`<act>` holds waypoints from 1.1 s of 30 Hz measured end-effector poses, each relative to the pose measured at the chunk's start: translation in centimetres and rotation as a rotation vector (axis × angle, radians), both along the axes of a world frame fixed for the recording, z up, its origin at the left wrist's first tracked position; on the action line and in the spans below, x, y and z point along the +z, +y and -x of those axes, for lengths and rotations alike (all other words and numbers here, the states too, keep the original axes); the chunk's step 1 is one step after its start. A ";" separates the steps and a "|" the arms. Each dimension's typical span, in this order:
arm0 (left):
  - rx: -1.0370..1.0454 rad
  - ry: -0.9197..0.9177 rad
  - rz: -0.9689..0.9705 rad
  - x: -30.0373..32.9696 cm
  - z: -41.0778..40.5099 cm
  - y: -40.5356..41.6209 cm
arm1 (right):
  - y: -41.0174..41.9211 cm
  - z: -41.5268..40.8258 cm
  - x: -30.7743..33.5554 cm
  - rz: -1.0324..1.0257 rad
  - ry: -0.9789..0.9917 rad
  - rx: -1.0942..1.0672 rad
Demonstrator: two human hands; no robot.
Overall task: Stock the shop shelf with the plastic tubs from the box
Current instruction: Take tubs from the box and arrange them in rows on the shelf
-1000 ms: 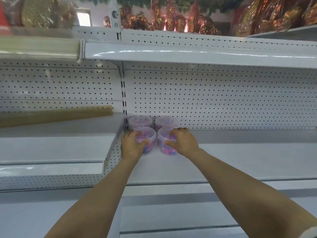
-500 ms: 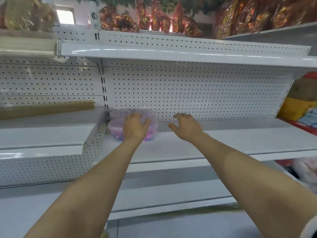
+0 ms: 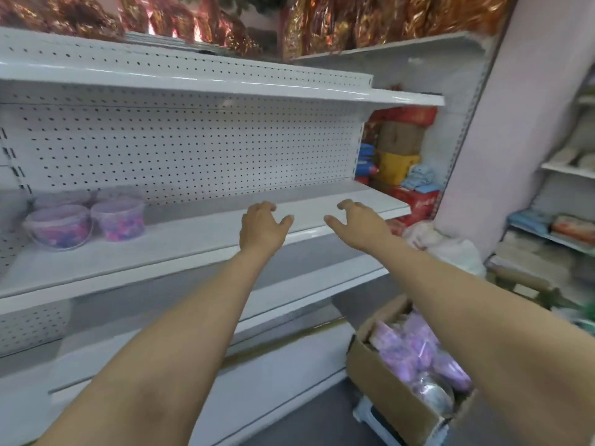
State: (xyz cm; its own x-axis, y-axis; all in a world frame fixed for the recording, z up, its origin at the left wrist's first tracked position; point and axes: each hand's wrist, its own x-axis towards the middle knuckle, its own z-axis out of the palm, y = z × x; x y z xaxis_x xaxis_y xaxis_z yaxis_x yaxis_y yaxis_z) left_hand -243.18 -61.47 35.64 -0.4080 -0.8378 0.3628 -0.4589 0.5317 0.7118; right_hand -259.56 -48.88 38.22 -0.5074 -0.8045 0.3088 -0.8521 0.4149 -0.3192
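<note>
Left hand, right hand empty; round translucent tubs on smooth shelf

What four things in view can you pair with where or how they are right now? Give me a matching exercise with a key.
Things:
1. plastic tubs
2. cardboard box
3. left hand
4. foil-wrapped goods

Places or states:
A. lower right, open, holding purple packs
B. on the top shelf
C. at the left end of the middle shelf, against the pegboard
D. empty, fingers loosely spread, in front of the shelf edge

Pairs: 1-C, 2-A, 3-D, 4-B
</note>
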 end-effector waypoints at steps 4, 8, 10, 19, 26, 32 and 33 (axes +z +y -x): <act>-0.118 -0.017 -0.019 -0.8 6.0 6.1 | 7.7 5.3 -1.3 -0.036 -0.015 -0.123; -0.182 -0.067 -0.037 -1.9 11.3 10.7 | 13.5 9.8 -2.9 -0.059 -0.069 -0.230; -0.211 -0.098 -0.050 -2.6 13.8 12.2 | 15.6 11.8 -3.7 -0.060 -0.106 -0.279; -0.332 -0.242 -0.169 -11.2 26.4 12.9 | 19.4 22.5 -10.8 -0.136 -0.230 -0.435; -0.373 -0.444 -0.389 -22.2 35.5 9.9 | 17.1 32.5 -19.7 -0.306 -0.449 -0.478; -0.388 -0.694 -0.602 -30.6 39.9 7.8 | 15.2 38.9 -28.5 -0.470 -0.603 -0.511; -0.388 -0.739 -0.627 -31.8 40.4 7.6 | 15.3 39.7 -29.9 -0.489 -0.634 -0.518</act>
State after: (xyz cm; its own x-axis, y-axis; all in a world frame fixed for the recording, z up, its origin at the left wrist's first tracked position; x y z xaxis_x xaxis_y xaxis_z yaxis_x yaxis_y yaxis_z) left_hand -283.61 -53.86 3.81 -0.6325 -0.5533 -0.5420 -0.7694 0.3679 0.5223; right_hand -299.30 -33.63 8.29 -0.7943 -0.4003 -0.4571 -0.2531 0.9019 -0.3500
